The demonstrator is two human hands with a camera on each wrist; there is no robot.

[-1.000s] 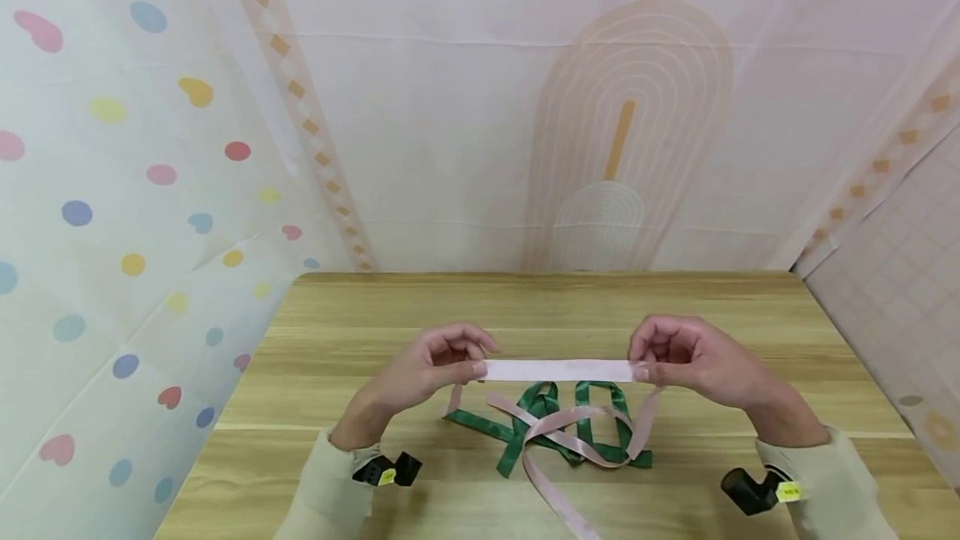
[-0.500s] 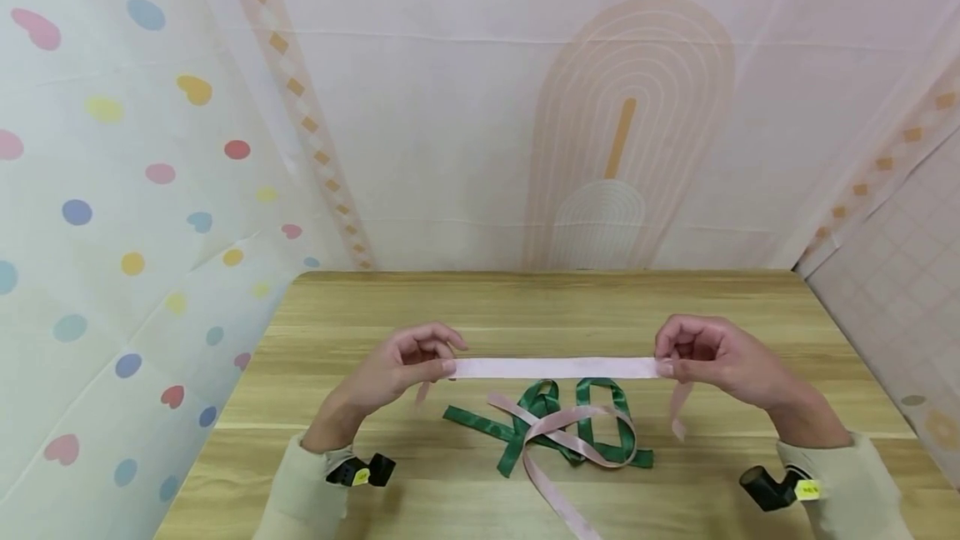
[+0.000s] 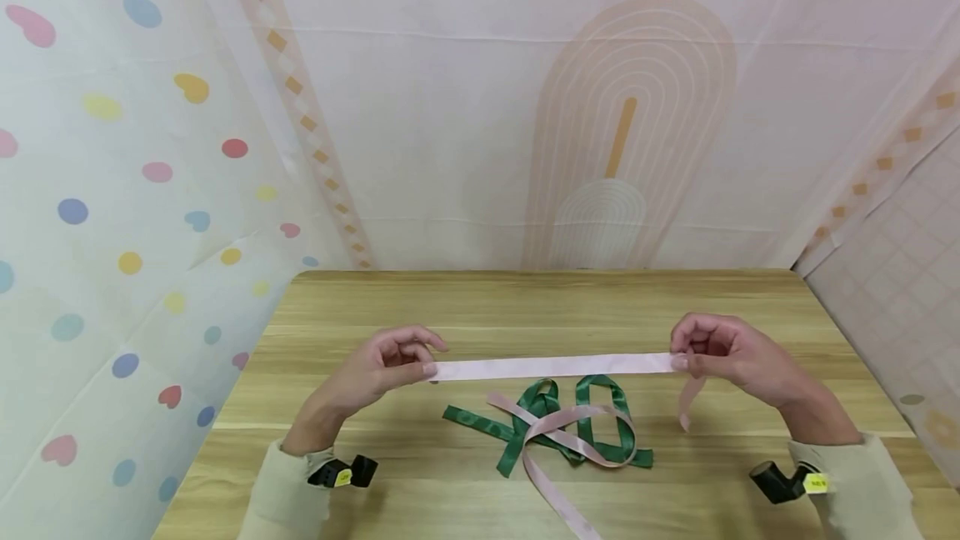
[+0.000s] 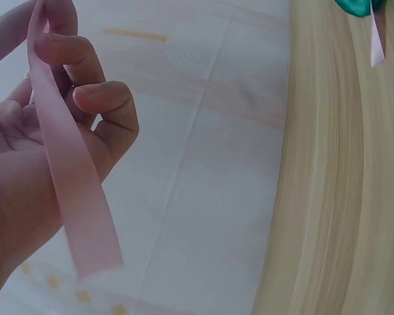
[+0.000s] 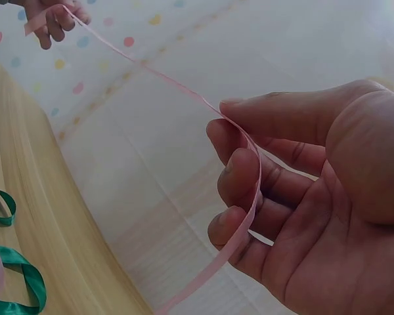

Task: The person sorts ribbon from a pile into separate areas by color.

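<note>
1. A pink ribbon [image 3: 555, 367] is stretched level above the bench [image 3: 525, 298], its long axis running left to right between both hands
2. The left hand [image 3: 375, 369] pinches one end; the right hand [image 3: 731, 357] pinches the other, both grips clenched on it, equally near
3. The right wrist view shows a tail curling over the fingers [image 5: 240, 177]; the head view alone shows the green ribbon [image 3: 570, 423] tangled with another pink strip below

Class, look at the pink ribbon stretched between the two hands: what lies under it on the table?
Under the stretched pink ribbon lie a looped green ribbon and another pink ribbon crossing it, on the wooden table. Where they overlap, the lower parts are hidden.
</note>
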